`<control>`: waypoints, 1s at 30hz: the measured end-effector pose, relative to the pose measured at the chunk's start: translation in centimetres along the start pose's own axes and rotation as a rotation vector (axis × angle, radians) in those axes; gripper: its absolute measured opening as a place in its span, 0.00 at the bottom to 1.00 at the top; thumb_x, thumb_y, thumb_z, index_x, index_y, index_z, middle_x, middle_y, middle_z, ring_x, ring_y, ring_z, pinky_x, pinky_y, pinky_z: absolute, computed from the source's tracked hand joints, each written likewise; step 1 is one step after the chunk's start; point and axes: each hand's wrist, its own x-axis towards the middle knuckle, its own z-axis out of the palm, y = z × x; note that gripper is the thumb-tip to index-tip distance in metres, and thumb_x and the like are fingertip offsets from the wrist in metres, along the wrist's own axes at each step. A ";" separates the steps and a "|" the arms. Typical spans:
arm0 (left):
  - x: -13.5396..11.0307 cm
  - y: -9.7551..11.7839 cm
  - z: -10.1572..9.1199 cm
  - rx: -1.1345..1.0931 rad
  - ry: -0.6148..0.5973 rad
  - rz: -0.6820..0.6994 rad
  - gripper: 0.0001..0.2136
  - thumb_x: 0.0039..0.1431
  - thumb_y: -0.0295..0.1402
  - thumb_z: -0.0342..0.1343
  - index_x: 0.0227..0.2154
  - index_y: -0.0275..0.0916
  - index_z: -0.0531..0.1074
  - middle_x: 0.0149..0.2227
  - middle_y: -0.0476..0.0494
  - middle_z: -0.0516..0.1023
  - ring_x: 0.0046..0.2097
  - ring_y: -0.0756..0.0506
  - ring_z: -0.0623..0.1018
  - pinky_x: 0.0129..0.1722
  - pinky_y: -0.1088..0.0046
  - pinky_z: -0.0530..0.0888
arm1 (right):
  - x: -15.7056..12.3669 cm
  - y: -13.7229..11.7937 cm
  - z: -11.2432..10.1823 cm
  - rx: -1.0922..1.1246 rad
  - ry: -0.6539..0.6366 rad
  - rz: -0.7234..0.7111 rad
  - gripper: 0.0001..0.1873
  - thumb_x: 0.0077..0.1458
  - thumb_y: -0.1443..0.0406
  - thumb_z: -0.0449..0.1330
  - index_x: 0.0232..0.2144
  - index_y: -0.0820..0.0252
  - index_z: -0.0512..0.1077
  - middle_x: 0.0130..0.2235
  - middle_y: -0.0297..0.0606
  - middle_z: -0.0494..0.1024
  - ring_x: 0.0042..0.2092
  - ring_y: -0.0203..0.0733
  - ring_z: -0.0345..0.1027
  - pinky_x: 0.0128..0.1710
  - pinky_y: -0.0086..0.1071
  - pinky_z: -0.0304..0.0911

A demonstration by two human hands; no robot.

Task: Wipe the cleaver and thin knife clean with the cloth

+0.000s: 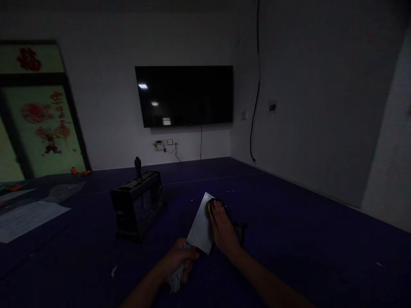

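My left hand is closed around the pale handle of a broad cleaver, whose wide flat blade points up and away over the dark blue surface. My right hand lies along the blade's right edge with its fingers pressed on a small dark object with a yellow stripe, held against the blade near its far corner. What that small object is stays unclear in the dim light.
A dark knife block with one black handle sticking up stands just left of the cleaver. Papers lie at the far left. A wall-mounted television and a hanging black cable are on the walls beyond.
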 end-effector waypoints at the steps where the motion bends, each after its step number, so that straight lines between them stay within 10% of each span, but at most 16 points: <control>1: 0.0 0.0 0.0 0.000 -0.007 0.003 0.09 0.39 0.34 0.57 0.20 0.37 0.62 0.09 0.58 0.61 0.09 0.52 0.63 0.07 0.81 0.55 | 0.0 0.0 0.0 -0.002 0.000 0.001 0.26 0.60 0.70 0.41 0.60 0.66 0.48 0.62 0.47 0.50 0.62 0.47 0.38 0.58 0.51 0.46; 11: 0.2 -0.2 0.0 0.002 0.060 0.021 0.11 0.40 0.36 0.57 0.19 0.38 0.60 0.09 0.59 0.59 0.08 0.53 0.62 0.08 0.81 0.53 | -0.1 -0.5 -0.2 0.011 -0.026 0.011 0.25 0.59 0.70 0.42 0.59 0.67 0.51 0.60 0.47 0.54 0.62 0.46 0.42 0.58 0.49 0.48; 30: 0.3 -0.5 0.1 0.000 0.144 0.043 0.11 0.39 0.36 0.57 0.15 0.36 0.63 0.08 0.54 0.61 0.08 0.53 0.61 0.07 0.81 0.53 | -0.2 -4.0 -2.9 0.131 -0.325 -0.531 0.27 0.50 0.73 0.47 0.55 0.69 0.59 0.58 0.46 0.60 0.61 0.43 0.44 0.58 0.42 0.50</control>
